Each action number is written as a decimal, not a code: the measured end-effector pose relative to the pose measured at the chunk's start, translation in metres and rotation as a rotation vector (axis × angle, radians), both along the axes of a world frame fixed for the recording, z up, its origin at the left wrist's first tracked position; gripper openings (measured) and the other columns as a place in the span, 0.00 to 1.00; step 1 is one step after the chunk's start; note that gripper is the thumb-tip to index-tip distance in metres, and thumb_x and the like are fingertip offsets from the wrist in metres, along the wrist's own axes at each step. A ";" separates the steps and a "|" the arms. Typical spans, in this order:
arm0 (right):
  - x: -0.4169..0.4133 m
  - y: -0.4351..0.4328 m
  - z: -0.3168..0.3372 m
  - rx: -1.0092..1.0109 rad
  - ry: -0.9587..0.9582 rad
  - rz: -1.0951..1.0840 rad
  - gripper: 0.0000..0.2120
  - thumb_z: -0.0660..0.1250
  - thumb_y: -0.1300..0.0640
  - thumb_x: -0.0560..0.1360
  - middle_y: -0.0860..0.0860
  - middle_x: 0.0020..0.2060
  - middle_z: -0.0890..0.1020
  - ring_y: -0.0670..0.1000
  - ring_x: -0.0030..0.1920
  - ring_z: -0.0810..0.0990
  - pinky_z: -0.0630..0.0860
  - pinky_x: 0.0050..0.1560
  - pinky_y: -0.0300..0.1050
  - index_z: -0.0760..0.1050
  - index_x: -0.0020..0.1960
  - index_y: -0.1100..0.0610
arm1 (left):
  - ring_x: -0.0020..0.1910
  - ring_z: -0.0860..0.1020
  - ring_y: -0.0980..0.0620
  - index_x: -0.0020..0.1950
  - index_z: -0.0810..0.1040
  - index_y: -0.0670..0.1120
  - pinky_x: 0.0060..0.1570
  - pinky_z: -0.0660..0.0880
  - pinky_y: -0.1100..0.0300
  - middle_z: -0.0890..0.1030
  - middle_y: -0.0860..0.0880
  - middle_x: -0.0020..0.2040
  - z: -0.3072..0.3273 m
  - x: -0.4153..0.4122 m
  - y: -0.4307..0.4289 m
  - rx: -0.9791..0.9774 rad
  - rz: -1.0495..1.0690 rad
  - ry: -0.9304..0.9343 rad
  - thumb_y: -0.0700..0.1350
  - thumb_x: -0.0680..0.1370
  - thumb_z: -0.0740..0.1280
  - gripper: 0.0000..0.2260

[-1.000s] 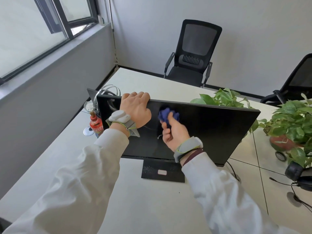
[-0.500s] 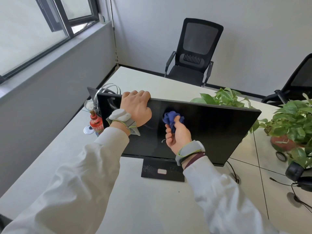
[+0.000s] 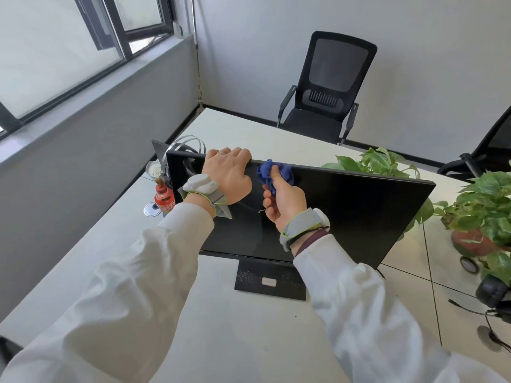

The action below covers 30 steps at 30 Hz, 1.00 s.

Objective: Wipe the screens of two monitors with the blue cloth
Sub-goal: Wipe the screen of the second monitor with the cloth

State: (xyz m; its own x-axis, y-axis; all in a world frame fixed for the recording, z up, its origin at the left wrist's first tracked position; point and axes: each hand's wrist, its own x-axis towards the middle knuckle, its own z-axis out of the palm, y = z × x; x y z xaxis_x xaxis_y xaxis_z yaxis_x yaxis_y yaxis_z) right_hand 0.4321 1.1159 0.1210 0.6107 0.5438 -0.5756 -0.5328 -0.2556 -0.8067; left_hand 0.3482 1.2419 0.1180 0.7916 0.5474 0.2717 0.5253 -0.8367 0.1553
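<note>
Monitor (image 3: pixel 359 211) stood on the white bench (image 3: pixel 221 327), its flat base toward the person and its dark screen facing them. Both white sleeves reached up to it. The right hand (image 3: pixel 284 200) held the bunched blue cloth (image 3: pixel 272 172), fingers curled round it, and pressed it on the screen just below the top edge, left of the middle. Just beside it, the left hand (image 3: pixel 228 175) gripped the top edge, fingers hooked over the back and palm on the screen. A red bottle (image 3: pixel 163 196) stood by the monitor's left side. A headset (image 3: pixel 495 294) lay at the bench's right. Two plants (image 3: pixel 486 205) stood behind and to the right. A black chair (image 3: pixel 329 87) stood past the bench by the wall.
</note>
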 end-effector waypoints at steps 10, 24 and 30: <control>-0.004 -0.002 -0.020 0.010 -0.151 -0.147 0.19 0.71 0.42 0.74 0.51 0.27 0.79 0.45 0.23 0.73 0.72 0.26 0.39 0.78 0.37 0.58 | 0.49 0.75 0.45 0.55 0.70 0.49 0.56 0.67 0.51 0.77 0.51 0.48 -0.002 0.004 0.003 0.021 -0.041 0.071 0.46 0.67 0.65 0.17; -0.003 0.010 -0.003 0.181 0.128 -0.112 0.17 0.68 0.46 0.78 0.46 0.24 0.72 0.43 0.21 0.68 0.64 0.20 0.33 0.72 0.36 0.55 | 0.49 0.75 0.45 0.53 0.70 0.50 0.54 0.66 0.51 0.76 0.51 0.48 -0.003 0.006 0.003 0.038 -0.029 0.062 0.46 0.66 0.66 0.16; -0.007 -0.003 -0.039 0.062 0.151 -0.122 0.17 0.68 0.48 0.79 0.46 0.23 0.73 0.43 0.21 0.69 0.64 0.20 0.33 0.72 0.35 0.56 | 0.49 0.75 0.45 0.53 0.69 0.49 0.54 0.65 0.51 0.76 0.51 0.47 -0.006 0.006 0.004 0.034 -0.021 0.056 0.46 0.66 0.64 0.16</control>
